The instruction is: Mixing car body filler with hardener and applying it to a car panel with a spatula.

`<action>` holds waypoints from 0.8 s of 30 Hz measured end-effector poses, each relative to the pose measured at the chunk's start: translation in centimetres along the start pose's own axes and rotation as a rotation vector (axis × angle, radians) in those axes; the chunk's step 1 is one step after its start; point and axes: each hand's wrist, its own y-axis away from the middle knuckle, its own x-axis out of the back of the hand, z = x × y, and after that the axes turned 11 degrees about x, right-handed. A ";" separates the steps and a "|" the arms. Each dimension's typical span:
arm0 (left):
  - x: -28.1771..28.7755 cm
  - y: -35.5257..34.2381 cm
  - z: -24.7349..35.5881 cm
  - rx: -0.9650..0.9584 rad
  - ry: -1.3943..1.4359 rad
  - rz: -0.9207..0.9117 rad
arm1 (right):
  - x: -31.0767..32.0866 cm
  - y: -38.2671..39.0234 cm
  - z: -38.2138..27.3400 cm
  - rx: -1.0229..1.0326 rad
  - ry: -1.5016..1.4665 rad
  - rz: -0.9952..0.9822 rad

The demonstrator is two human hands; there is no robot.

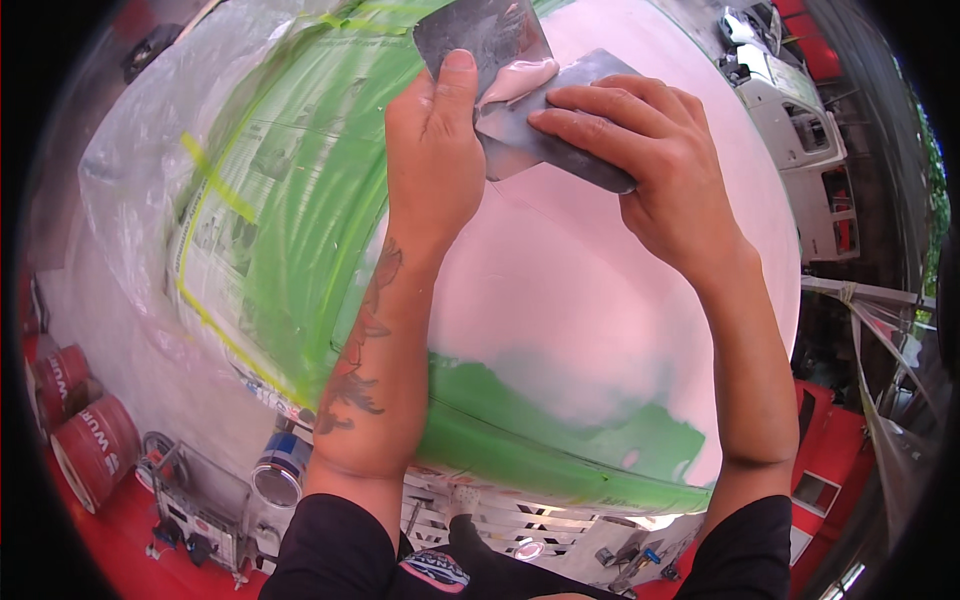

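Note:
My left hand grips a flat grey metal putty spreader, thumb on top. A lump of pink body filler lies along its right edge. In my right hand is a second dark grey spreader, fingers across its face. The two spreaders overlap at the filler. Below them curves a large pale pink vehicle panel, with a bright green patch along its near edge. Where the left spreader's lower part meets the panel, I cannot tell whether they touch.
Green-tinted masking paper with yellow tape covers the left side, beside clear plastic sheeting. Red drums, a metal tin and a small wheeled cart stand lower left. A white vehicle cab is at right.

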 end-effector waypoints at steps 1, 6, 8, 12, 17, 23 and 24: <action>0.1 -0.1 0.1 -0.021 0.034 0.023 | 0.2 0.1 -0.1 0.018 -0.018 -0.032; 1.5 -0.8 1.2 -0.123 0.120 0.257 | 1.9 2.3 1.4 0.000 -0.059 -0.209; 2.2 -0.9 1.6 -0.195 0.243 0.283 | 1.7 3.0 3.5 -0.078 -0.104 -0.216; 2.1 -1.1 1.8 -0.220 0.265 0.310 | -1.9 2.7 8.2 -0.204 -0.057 -0.257; 1.7 -0.9 1.9 -0.189 0.255 0.331 | -6.9 0.4 11.6 -0.085 -0.022 -0.174; 2.3 -1.2 1.6 -0.199 0.241 0.338 | -9.0 -2.2 13.0 -0.111 -0.067 -0.233; 2.4 -1.3 1.6 -0.211 0.253 0.332 | -9.2 -2.4 13.0 -0.124 -0.059 -0.244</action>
